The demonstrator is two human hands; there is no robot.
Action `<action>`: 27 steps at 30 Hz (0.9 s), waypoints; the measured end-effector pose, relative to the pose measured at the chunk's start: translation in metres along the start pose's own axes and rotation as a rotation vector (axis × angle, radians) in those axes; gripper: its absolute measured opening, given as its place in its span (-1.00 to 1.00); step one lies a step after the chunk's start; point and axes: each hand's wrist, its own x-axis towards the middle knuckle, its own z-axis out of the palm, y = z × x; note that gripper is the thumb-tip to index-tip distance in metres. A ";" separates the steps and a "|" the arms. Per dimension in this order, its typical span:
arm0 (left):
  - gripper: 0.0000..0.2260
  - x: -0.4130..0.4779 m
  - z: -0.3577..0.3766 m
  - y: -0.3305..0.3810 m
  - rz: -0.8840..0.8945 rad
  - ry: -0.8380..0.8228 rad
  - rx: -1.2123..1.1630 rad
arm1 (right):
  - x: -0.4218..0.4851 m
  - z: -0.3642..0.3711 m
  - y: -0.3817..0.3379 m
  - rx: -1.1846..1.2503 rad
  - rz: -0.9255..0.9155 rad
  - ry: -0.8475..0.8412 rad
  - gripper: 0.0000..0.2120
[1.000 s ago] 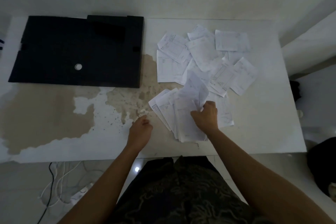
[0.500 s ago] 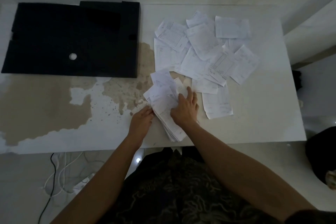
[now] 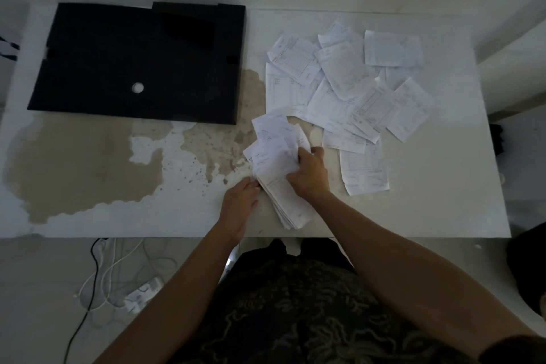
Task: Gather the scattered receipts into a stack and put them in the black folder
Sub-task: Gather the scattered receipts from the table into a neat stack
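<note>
A loose stack of white receipts [image 3: 273, 156] lies fanned near the table's front edge. My right hand [image 3: 310, 173] lies on top of it, fingers curled over the upper sheets. My left hand [image 3: 240, 195] touches the stack's left edge with its fingertips. Several more receipts [image 3: 345, 77] lie scattered and overlapping at the back right, and one single receipt [image 3: 365, 167] lies just right of my right hand. The black folder [image 3: 141, 62] lies flat at the back left, with a small white round spot on it.
The white table [image 3: 443, 186] has large worn brown patches [image 3: 79, 165] left of the stack. White and black cables and a power strip [image 3: 141, 295] lie on the floor under the front left edge. A wall runs behind the table.
My right hand laid the receipt it held onto the stack and now presses on it. My left hand moved right to the stack's edge. The stack is narrower.
</note>
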 end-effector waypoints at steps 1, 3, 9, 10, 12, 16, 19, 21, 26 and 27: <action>-0.63 0.000 -0.001 -0.001 -0.002 -0.006 -0.041 | 0.001 -0.001 0.000 0.031 -0.005 -0.017 -0.86; -0.68 0.001 -0.001 0.000 -0.019 0.013 -0.103 | 0.002 -0.004 0.000 0.124 -0.012 -0.081 -0.78; -0.68 -0.006 -0.010 0.018 -0.074 -0.029 -0.136 | -0.004 -0.036 0.004 0.812 0.174 -0.275 -0.57; -0.70 -0.010 -0.010 0.024 -0.044 -0.094 -0.097 | -0.005 -0.041 0.004 0.896 0.179 -0.304 -0.57; -0.70 -0.016 -0.004 0.039 0.010 -0.230 -0.058 | -0.007 -0.050 -0.002 0.934 0.147 -0.346 -0.58; -0.67 -0.017 0.017 0.066 0.071 -0.257 -0.038 | -0.009 -0.066 -0.018 0.954 0.084 -0.406 -0.62; -0.66 -0.016 0.027 0.080 0.099 -0.256 0.047 | -0.005 -0.079 -0.026 0.971 0.165 -0.216 -0.65; -0.66 -0.016 0.029 0.084 0.105 -0.262 0.051 | -0.002 -0.090 -0.028 0.750 0.141 -0.031 -0.65; -0.66 -0.014 0.030 0.087 0.109 -0.276 0.024 | -0.001 -0.109 -0.028 0.489 0.009 0.011 -0.65; -0.66 -0.014 0.031 0.087 0.109 -0.274 0.019 | 0.001 -0.112 -0.028 0.439 -0.007 -0.012 -0.65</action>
